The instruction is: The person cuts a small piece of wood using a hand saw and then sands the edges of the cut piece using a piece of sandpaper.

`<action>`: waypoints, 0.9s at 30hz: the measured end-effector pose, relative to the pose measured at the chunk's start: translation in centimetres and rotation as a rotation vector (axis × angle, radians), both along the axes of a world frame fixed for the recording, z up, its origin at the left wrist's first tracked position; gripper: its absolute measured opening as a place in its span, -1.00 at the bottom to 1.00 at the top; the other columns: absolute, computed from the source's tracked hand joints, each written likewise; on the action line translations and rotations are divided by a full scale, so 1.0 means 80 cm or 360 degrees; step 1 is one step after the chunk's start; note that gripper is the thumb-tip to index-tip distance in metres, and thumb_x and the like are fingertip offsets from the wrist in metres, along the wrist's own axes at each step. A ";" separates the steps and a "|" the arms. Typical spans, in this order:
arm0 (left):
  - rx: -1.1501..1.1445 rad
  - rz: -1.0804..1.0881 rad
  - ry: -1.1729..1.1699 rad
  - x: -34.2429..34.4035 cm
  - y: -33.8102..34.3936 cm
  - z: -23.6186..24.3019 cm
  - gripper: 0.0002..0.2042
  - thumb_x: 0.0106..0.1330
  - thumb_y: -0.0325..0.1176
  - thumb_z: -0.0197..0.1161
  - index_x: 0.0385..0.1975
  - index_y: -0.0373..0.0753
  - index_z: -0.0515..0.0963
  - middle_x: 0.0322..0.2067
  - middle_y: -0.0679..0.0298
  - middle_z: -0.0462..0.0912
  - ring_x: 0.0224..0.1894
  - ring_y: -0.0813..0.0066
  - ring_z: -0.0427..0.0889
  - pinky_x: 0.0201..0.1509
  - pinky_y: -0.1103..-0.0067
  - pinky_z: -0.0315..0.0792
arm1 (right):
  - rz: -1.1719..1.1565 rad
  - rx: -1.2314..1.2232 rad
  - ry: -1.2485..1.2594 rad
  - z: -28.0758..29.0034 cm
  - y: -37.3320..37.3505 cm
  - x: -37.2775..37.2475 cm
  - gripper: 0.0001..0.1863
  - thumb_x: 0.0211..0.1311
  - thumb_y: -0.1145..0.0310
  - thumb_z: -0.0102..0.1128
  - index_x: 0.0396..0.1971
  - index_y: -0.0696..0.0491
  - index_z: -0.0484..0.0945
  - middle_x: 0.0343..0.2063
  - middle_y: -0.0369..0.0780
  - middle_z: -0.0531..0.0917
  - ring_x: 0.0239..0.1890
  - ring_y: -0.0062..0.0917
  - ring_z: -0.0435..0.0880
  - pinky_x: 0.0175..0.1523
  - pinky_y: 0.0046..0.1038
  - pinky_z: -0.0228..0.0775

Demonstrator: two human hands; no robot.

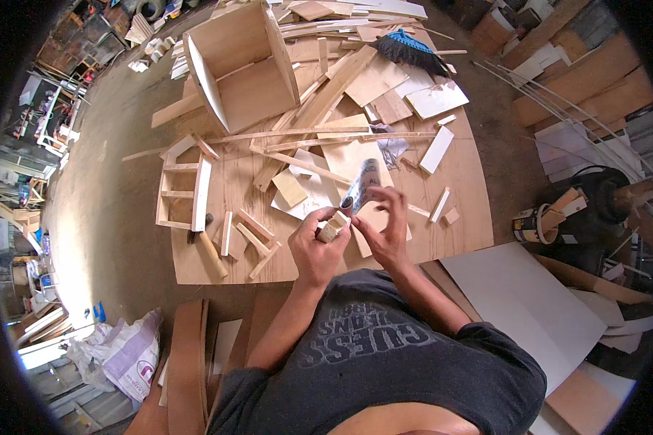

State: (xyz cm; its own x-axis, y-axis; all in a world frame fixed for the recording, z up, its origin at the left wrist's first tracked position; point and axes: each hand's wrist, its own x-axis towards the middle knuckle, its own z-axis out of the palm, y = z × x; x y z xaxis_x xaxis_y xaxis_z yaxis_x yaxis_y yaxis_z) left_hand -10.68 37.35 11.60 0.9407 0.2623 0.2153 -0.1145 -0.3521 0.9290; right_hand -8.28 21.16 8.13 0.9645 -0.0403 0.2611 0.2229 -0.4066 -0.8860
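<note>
Over the near middle of the table, my left hand is closed round a small pale wood block. A curled sheet, grey-blue with dark printing on it and looking like sandpaper, rises just beyond the block. My right hand has its thumb and bent fingers at the lower right side of this sheet, gripping its edge. The fingers hide part of how the sheet is held. Left of my hands lie a hammer with a wooden handle and several short wood strips.
A wooden frame with crosspieces lies at the table's left. Behind it stands an open plywood box. Offcuts cover the far table, with a blue-and-black brush head on them. Large boards lean at right, beside a bucket.
</note>
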 end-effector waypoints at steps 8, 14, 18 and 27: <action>0.0043 -0.0052 -0.0025 0.011 -0.029 0.010 -0.68 0.16 -0.44 0.59 -0.14 -0.38 0.65 -0.28 0.16 0.77 -0.24 0.58 0.69 -0.20 0.55 0.59 | 0.0872 0.1187 0.0702 0.002 -0.044 0.036 -0.37 0.44 0.30 0.35 0.40 0.13 0.33 0.16 -0.19 0.61 0.22 -0.55 0.58 0.30 -0.43 0.42; 0.0385 0.0155 0.0048 0.010 -0.041 0.017 -0.63 0.06 -0.45 0.60 -0.17 -0.29 0.58 -0.30 0.13 0.70 -0.22 0.16 0.73 -0.15 0.39 0.59 | 0.0908 0.1253 0.0712 -0.001 -0.022 0.025 -0.49 0.50 0.32 0.28 0.34 0.12 0.39 0.06 -0.34 0.59 -0.06 -0.71 0.57 0.00 -0.64 0.43; 0.0454 0.0042 0.0118 0.005 -0.026 0.018 -0.63 0.10 -0.37 0.59 -0.17 -0.30 0.57 -0.28 0.10 0.66 -0.17 0.03 0.70 -0.08 0.32 0.57 | 0.0858 0.1397 0.0903 -0.013 -0.015 0.023 -0.61 0.53 0.27 0.25 0.22 0.13 0.50 -0.13 -0.32 0.65 -0.15 -0.67 0.58 -0.08 -0.55 0.46; 0.0243 -0.0392 0.0090 0.002 0.058 0.040 -0.63 0.39 -0.35 0.35 0.11 -0.40 0.57 -0.09 -0.04 0.66 -0.03 -0.01 0.70 0.05 0.27 0.56 | 0.0227 0.1188 0.0684 0.005 -0.001 0.022 -0.62 0.58 0.17 0.17 0.19 0.10 0.50 -0.20 -0.21 0.72 -0.37 -0.63 0.66 -0.24 -0.54 0.57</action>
State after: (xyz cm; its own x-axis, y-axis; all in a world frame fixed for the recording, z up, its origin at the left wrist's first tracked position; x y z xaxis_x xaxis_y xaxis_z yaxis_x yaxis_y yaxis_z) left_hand -10.52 42.00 14.84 0.9836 -0.0071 0.1800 -0.1633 -0.4564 0.8747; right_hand -6.49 21.06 8.54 0.9822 0.0728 -0.1731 -0.1874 0.3201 -0.9287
